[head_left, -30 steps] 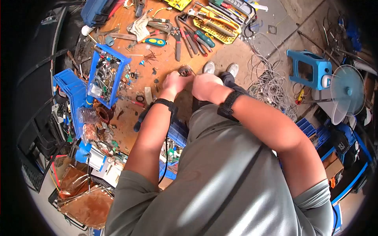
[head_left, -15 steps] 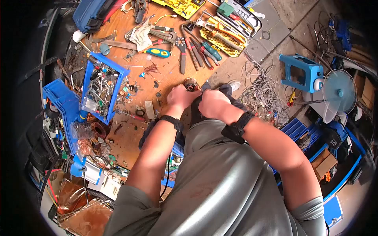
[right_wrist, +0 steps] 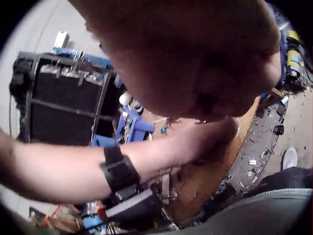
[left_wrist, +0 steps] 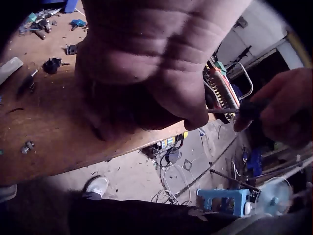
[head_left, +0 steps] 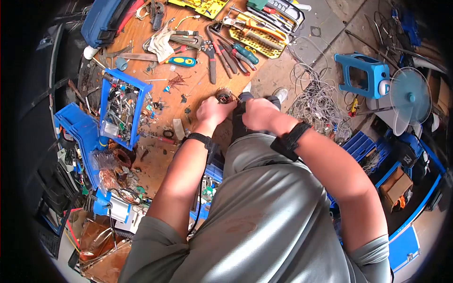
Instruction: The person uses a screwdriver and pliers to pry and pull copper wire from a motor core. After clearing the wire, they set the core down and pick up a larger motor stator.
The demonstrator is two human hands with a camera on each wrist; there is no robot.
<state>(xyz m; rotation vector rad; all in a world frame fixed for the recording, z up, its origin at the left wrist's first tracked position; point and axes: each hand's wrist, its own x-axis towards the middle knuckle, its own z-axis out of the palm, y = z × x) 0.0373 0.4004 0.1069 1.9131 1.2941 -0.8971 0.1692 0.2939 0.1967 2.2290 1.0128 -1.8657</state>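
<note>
At the table's front edge, my left hand [head_left: 212,112] grips a round part with copper-coloured windings [head_left: 223,97], its thumb along the near side. To the right, my right hand [head_left: 260,114] has its fingers curled round the dark handle of a screwdriver [left_wrist: 247,110]. In the left wrist view, the thin metal shaft [left_wrist: 222,111] points at the left thumb, its tip hidden behind it. The left hand [left_wrist: 142,73] covers most of the round part there. In the right wrist view, the right hand [right_wrist: 210,83] is dark and hides the tool.
A blue tray [head_left: 138,115] of small parts stands on the wooden table [head_left: 155,172]. Pliers [head_left: 211,61], a yellow-handled tool [head_left: 181,62] and a yellow tool case [head_left: 259,40] lie at the far side. Tangled cable [head_left: 321,104], a blue stool [head_left: 361,73] and a fan [head_left: 410,96] stand right.
My right hand has drawn a little to the right, away from my left hand. The left hand keeps its grip on the round part. The head view has shifted slightly.
</note>
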